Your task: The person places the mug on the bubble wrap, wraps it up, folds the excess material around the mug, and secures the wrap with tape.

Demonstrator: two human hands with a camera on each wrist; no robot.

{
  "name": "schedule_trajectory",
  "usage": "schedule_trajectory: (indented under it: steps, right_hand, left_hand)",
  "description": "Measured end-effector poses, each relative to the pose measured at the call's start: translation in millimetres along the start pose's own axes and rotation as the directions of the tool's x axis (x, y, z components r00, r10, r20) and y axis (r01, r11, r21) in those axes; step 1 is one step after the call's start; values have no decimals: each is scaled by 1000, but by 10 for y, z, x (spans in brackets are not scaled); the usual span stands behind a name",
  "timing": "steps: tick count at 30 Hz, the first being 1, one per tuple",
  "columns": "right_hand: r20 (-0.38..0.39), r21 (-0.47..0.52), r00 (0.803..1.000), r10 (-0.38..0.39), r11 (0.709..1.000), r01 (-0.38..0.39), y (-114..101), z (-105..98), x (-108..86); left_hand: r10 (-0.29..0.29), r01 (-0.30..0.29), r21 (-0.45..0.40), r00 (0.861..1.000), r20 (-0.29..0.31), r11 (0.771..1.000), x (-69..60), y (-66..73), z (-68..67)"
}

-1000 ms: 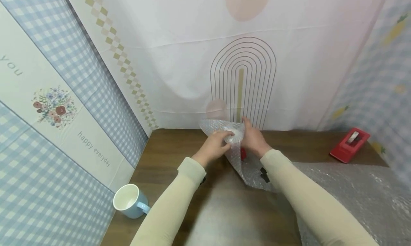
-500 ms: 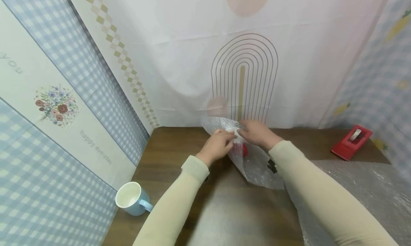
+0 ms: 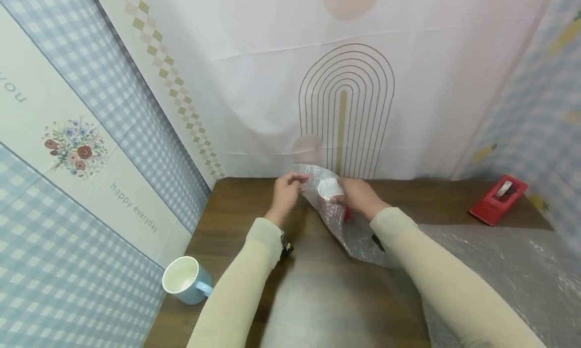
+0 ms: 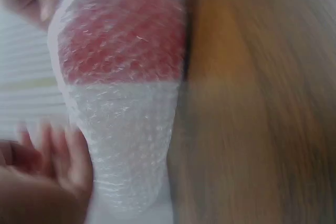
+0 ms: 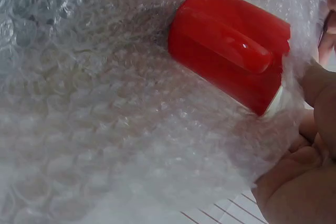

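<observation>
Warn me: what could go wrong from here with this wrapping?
1. The clear plastic bubble wrap around the cylindrical red mug could spring open: the right hand holds it near the mug's mouth, but the left hand does not appear to grip it.
2. The red mug's handle is exposed, so a knock there might chip it.
3. The beige left sleeve could bump the light-blue, white-lined mug close beside it.

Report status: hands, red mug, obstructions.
Left hand loose beside bubble wrap. Right hand pinching wrap near rim of red mug; mug partly covered. Blue mug, red tape dispenser clear of both hands.
</observation>
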State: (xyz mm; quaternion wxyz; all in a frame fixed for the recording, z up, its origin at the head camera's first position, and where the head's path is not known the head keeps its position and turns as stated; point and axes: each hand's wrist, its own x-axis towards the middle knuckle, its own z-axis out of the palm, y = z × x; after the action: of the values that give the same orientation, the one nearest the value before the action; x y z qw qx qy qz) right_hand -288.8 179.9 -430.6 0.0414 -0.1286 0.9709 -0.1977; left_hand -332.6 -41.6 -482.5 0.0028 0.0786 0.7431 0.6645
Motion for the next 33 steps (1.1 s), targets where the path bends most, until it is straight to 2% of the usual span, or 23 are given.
schedule_trajectory:
  steps: [1, 2, 3, 4, 6, 8, 9, 10, 12, 14, 16, 18, 20, 23, 25, 26, 28, 29, 31, 33]
  right_hand:
    - [5, 0, 1000, 3, 1000, -3, 1, -6, -1]
    - [10, 0, 1000, 3, 1000, -3, 2, -11, -3]
    - [15, 5, 1000, 3, 1000, -3, 1, -17, -3]
    - [19, 12, 1000, -1, 1000, 1, -1, -25, -5]
    - [35, 24, 999, -9, 1000, 8, -3, -41, -7]
    - [53, 35, 998, -15, 999, 13, -3, -60, -8]
    - [63, 34, 998, -21, 999, 18, -2, -72, -9]
    - [74, 32, 997, -24, 999, 21, 3, -84, -8]
    - [92, 28, 995, -29, 999, 26, 25, -107, 1]
    - [109, 23, 993, -36, 999, 34, 55, -129, 12]
    - [123, 28, 991, -44, 999, 41, 91, -141, 28]
    - [133, 35, 990, -55, 998, 51, 114, -143, 41]
    - [142, 41, 988, -65, 997, 59, 116, -144, 50]
    - [149, 46, 986, -72, 997, 65, 101, -150, 61]
    - [151, 46, 986, -76, 997, 70, 96, -158, 71]
    - [151, 48, 985, -78, 996, 72, 97, -160, 77]
    - [148, 49, 985, -89, 995, 83, 100, -161, 90]
    - [147, 50, 984, -96, 995, 90, 102, -160, 95]
    - [146, 58, 984, -101, 994, 93, 101, -161, 102]
    - [145, 64, 984, -101, 994, 92, 100, -163, 107]
  left_hand:
    - [-36, 36, -6, 996, -77, 999, 15, -15, -24]
    - [-69, 68, -16, 990, -125, 998, 102, -171, -67]
    - [-135, 132, -31, 980, -148, 991, 106, -187, -93]
    - [-209, 205, -40, 968, -142, 978, 102, -199, -120]
    - [-351, 348, -51, 934, -70, 936, 88, -228, -171]
    - [-445, 447, -100, 895, 39, 889, 74, -250, -209]
    - [-484, 490, -119, 871, 82, 863, -10, -121, -202]
    - [-492, 506, -146, 862, 120, 850, -15, -127, -205]
    - [-485, 509, -207, 860, 158, 835, -20, -135, -196]
    - [-472, 501, -265, 866, 168, 824, -15, -143, -164]
    - [-453, 480, -310, 877, 159, 821, -7, -163, -127]
    - [-418, 438, -331, 899, 133, 836, -8, -172, -87]
    - [-361, 372, -321, 927, 96, 871, -8, -176, -36]
    - [-226, 227, -225, 974, 32, 948, -25, -149, 45]
    - [-141, 139, -109, 990, -9, 984, -36, -128, 95]
    - [-104, 103, -43, 994, -23, 994, -45, -117, 114]
    - [-47, 49, 84, 998, -31, 995, -65, -81, 141]
    - [-26, 30, 154, 999, -29, 988, -74, -62, 151]
    - [13, -10, 286, 1000, -7, 958, -88, -20, 165]
    - [51, -60, 393, 998, 34, 917, -99, 36, 177]
